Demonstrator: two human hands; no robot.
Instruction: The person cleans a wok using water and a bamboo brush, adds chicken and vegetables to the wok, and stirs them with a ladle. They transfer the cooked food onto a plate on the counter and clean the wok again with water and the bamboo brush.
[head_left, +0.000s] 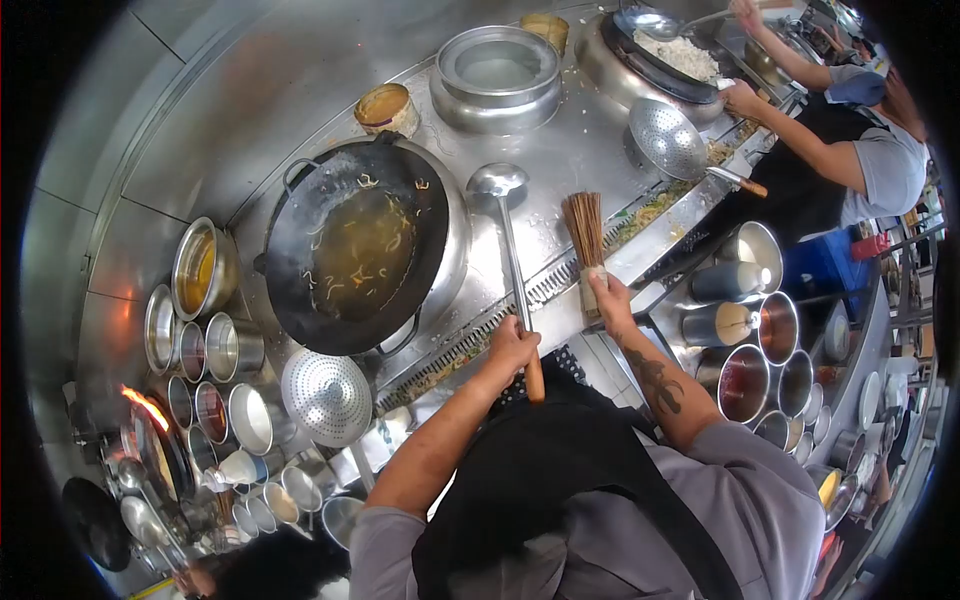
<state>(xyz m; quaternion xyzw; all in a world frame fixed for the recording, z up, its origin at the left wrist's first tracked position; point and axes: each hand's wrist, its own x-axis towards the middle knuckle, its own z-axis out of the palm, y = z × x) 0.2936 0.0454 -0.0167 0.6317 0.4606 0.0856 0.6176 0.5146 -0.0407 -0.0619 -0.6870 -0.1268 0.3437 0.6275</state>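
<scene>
My left hand (513, 347) is closed around the lower handle of a long metal ladle (498, 180), whose bowl points away from me over the steel stove top. A bamboo wok brush (583, 228) is gripped by its bound end in my right hand (611, 303), bristles pointing up and away. To the left of the ladle sits a black wok (285, 230), tilted, with brownish liquid (362, 250) and scraps of noodle in it. Neither tool touches the wok.
Beyond the ladle stands a steel water pot (495, 112). Two perforated skimmers lie out, one skimmer (326, 397) at left, another skimmer (668, 140) at right. Steel containers (235, 342) crowd both sides. A co-worker (850, 150) handles a wok of rice (680, 57). Flame (147, 407) shows far left.
</scene>
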